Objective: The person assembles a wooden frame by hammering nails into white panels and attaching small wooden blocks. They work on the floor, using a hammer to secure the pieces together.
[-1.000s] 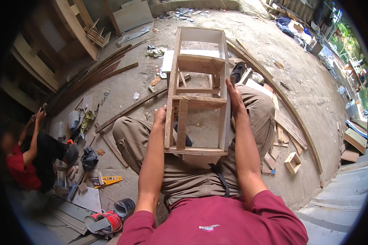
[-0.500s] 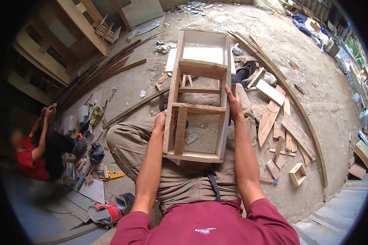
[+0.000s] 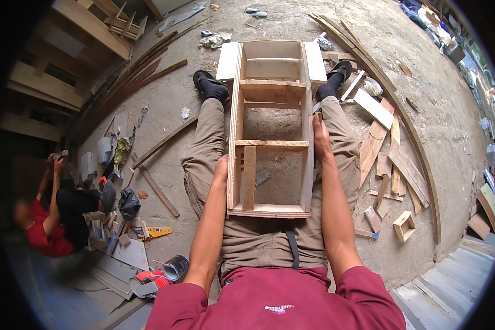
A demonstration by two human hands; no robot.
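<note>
A long wooden frame [image 3: 272, 144] with crosspieces lies lengthwise between my legs, its near end over my lap. A short brown wood strip [image 3: 249, 179] stands inside its near compartment, close to the left side. My left hand [image 3: 221, 169] grips the frame's outer left side, its fingers mostly hidden behind the wood. Farther along, my right hand [image 3: 321, 137] holds the outer right side with the thumb toward the far end. Beneath the frame's far part, a white board [image 3: 227, 63] sticks out on both sides, between my feet.
Offcuts [image 3: 373, 146] and a small wooden box [image 3: 404, 226] lie to the right, beside long strips [image 3: 418, 159]. At left sit a person in red [image 3: 49, 231], a yellow-handled saw [image 3: 158, 232] and paint cans [image 3: 176, 268]. Wooden furniture [image 3: 44, 104] stands at the far left.
My legs have gone from folded to stretched forward, feet apart. The frame has shifted slightly right and straightened, both hands still on its sides. The view has tilted nearer.
</note>
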